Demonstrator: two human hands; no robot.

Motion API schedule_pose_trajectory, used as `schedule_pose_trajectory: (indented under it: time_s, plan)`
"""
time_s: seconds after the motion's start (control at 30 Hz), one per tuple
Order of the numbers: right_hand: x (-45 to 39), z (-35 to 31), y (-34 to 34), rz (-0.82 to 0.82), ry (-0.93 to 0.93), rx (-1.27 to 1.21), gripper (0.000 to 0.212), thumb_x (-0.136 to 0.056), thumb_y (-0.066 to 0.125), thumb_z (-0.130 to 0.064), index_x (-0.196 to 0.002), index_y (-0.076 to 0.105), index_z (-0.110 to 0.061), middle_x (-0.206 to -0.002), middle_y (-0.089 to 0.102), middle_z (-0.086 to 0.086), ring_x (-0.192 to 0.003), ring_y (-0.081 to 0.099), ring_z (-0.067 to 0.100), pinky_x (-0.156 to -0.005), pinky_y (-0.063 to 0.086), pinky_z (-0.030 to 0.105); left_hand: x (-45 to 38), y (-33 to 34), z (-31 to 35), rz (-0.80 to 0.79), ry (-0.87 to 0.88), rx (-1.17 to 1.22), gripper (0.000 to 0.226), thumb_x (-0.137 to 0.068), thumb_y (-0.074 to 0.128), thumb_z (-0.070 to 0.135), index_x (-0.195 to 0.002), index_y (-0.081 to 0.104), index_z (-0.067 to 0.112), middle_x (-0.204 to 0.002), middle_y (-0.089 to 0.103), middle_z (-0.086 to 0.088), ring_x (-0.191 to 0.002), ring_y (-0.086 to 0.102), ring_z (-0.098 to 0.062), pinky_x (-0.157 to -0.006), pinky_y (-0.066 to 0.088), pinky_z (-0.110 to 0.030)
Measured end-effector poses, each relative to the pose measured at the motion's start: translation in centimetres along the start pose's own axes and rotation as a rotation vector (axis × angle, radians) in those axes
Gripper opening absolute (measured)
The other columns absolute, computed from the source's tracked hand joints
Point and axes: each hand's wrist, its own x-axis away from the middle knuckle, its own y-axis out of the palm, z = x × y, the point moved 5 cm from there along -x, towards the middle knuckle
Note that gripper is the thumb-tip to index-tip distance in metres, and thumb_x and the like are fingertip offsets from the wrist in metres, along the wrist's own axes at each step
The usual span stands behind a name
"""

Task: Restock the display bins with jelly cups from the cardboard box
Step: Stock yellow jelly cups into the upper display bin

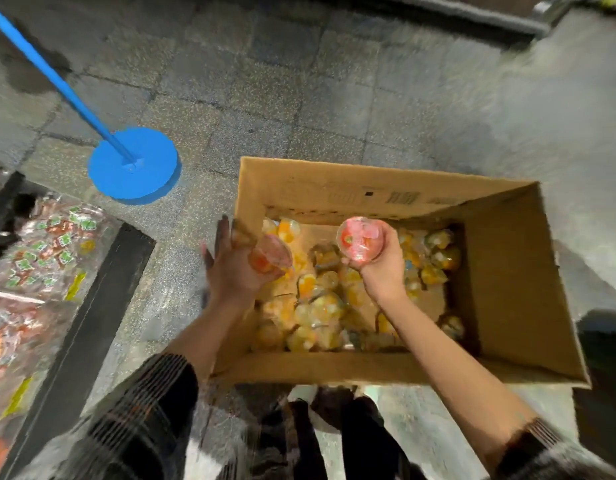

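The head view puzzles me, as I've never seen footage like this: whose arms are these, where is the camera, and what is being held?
The camera sits on a person's head, looking down at their own arms. On the floor stands an open cardboard box with many yellow jelly cups lying loose inside. The right hand grips a red jelly cup above the box. The left hand has another cup against it, fingers spread; it is blurred. At the left edge is a display bin of packets, beside a blue stand.
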Motion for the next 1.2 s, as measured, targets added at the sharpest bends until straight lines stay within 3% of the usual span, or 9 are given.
schedule_pose_trajectory:
  time_s: [0.13,0.23,0.33,0.5,0.77,0.87,1.0,1.1,1.2]
  plan:
    - [3.2,-4.6,-6.2,0.083,-0.118,0.135,0.072,-0.057,0.079,0.017,-0.111,0.046,-0.017,-0.101,0.052,-0.017,-0.086,0.054,-0.015,-0.067,0.037,-0.002,2.6,-0.1,6.7,-0.081,0.070,0.321,0.090,-0.070,0.081,0.040,-0.146,0.037,0.023,-0.156,0.021,-0.005,-0.141,0.018,-0.015,-0.113,0.013,-0.027]
    - [5.7,-7.4,-11.9,0.201,-0.150,0.200,0.073,-0.056,0.088,-0.001,-0.113,0.046,-0.020,-0.102,0.054,-0.017,-0.089,0.055,-0.003,-0.074,0.038,0.002,4.7,0.6,14.3,-0.139,0.243,0.535,0.072,-0.057,0.090,0.028,-0.120,0.057,0.017,-0.135,0.051,-0.008,-0.128,0.046,-0.026,-0.103,0.030,-0.015]
    - [8.6,-9.9,-18.8,0.336,-0.166,0.193,0.074,-0.057,0.089,-0.008,-0.111,0.040,-0.023,-0.102,0.053,-0.018,-0.091,0.057,0.001,-0.080,0.045,0.017,7.9,1.5,22.2,-0.162,0.347,0.712,0.068,-0.051,0.094,0.018,-0.101,0.051,0.035,-0.098,0.064,0.013,-0.098,0.064,-0.016,-0.084,0.049,-0.025]
    - [15.9,-13.6,-32.2,0.552,-0.192,0.143,0.080,-0.056,0.091,-0.009,-0.114,0.037,-0.016,-0.100,0.047,-0.018,-0.089,0.051,-0.006,-0.074,0.038,0.000,16.7,3.0,36.0,-0.290,0.571,0.812,0.074,-0.050,0.094,0.021,-0.106,0.046,0.026,-0.096,0.057,0.014,-0.095,0.057,-0.012,-0.080,0.043,-0.023]
    - [37.1,-12.8,-52.8,0.944,-0.207,0.027,0.044,-0.059,0.084,0.009,-0.082,0.056,-0.017,-0.077,0.063,-0.007,-0.069,0.061,-0.003,-0.065,0.049,0.010,40.5,11.1,53.5,-0.894,0.944,0.824,0.070,-0.054,0.091,0.026,-0.109,0.048,0.022,-0.103,0.066,0.003,-0.091,0.065,-0.003,-0.083,0.048,-0.015]
    - [45.8,-10.5,-59.1,1.037,-0.183,0.012,0.029,-0.063,0.086,-0.002,-0.083,0.068,-0.012,-0.078,0.070,-0.002,-0.071,0.065,0.002,-0.070,0.054,0.027,51.8,13.9,57.0,-1.073,1.035,0.810,0.063,-0.067,0.082,0.007,-0.117,0.044,0.016,-0.105,0.062,0.007,-0.090,0.062,0.005,-0.079,0.047,-0.011]
    - [56.9,-5.3,-66.2,1.182,-0.022,-0.207,0.081,-0.066,0.086,-0.016,-0.131,0.038,-0.009,-0.117,0.056,0.006,-0.108,0.058,0.020,-0.087,0.051,0.037,65.9,17.7,59.5,-1.281,1.106,0.756,0.065,-0.068,0.085,0.016,-0.118,0.044,0.014,-0.105,0.060,0.009,-0.097,0.059,-0.003,-0.078,0.046,-0.010]
    - [64.3,-2.5,-69.1,1.180,0.032,-0.312,0.059,-0.070,0.080,-0.011,-0.123,0.054,-0.007,-0.107,0.067,0.006,-0.096,0.065,0.017,-0.075,0.052,0.025,74.9,21.2,59.5,-1.420,1.087,0.698,0.047,-0.076,0.074,0.014,-0.114,0.046,0.013,-0.103,0.057,0.006,-0.094,0.058,-0.005,-0.073,0.047,-0.011]
    - [70.8,0.0,-71.4,1.239,0.070,-0.224,0.032,-0.066,0.075,-0.012,-0.097,0.070,-0.010,-0.082,0.072,-0.003,-0.076,0.067,0.007,-0.063,0.050,0.017,82.1,24.5,59.0,-1.488,1.137,0.590,0.039,-0.081,0.071,0.015,-0.106,0.044,0.026,-0.101,0.057,0.007,-0.096,0.057,-0.010,-0.089,0.049,-0.028]
